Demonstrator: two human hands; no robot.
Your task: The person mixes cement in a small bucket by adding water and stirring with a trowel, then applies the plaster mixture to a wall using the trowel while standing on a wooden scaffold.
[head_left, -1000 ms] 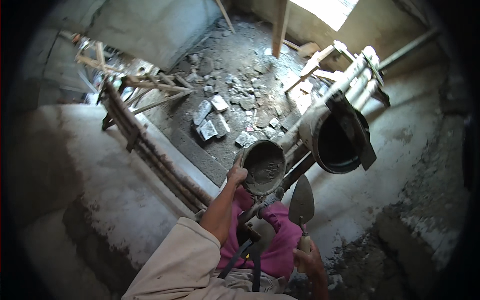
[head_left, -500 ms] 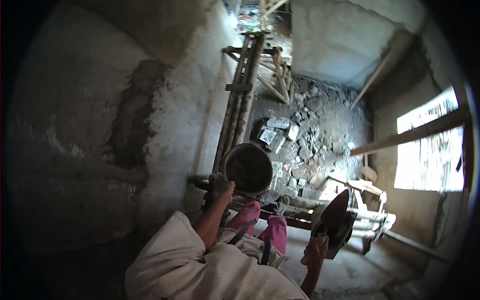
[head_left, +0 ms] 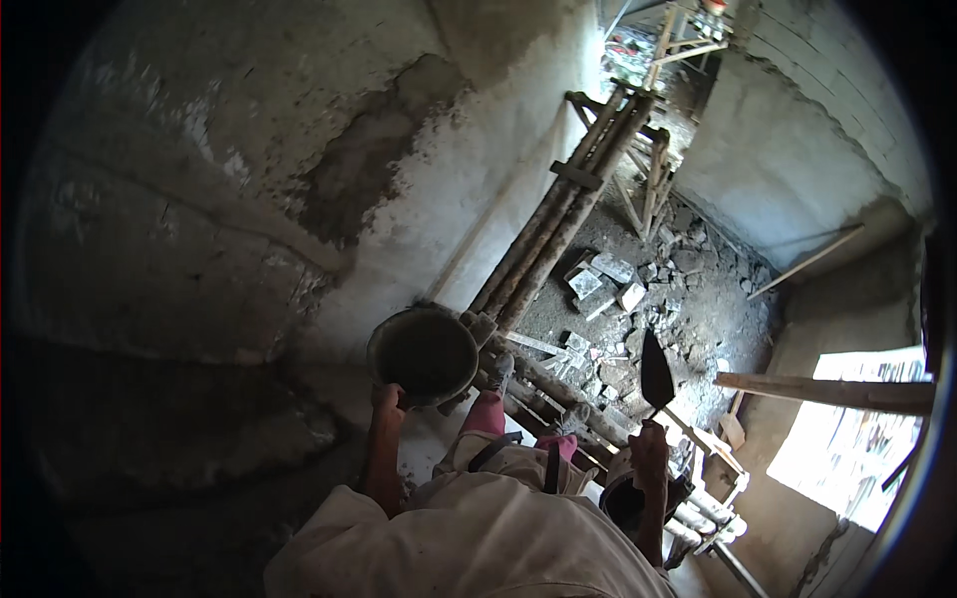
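Observation:
My left hand is closed on the near rim of a round, dark bucket, which is beside the wall at my left. The bucket's inside is dark grey, and I cannot make out how full it is. In my right hand is the handle of a pointed trowel. Its dark blade points away from me. Below that hand, partly hidden by my forearm, stands a second dark bucket on the scaffold poles.
A walkway of round poles runs away along the plastered wall, with a damp patch. Broken blocks and rubble cover the floor below. At right, a wooden beam crosses before a bright window.
My view has turned left. The bucket in my left hand has moved left, toward the wall. My right hand has lifted the trowel away from the second bucket.

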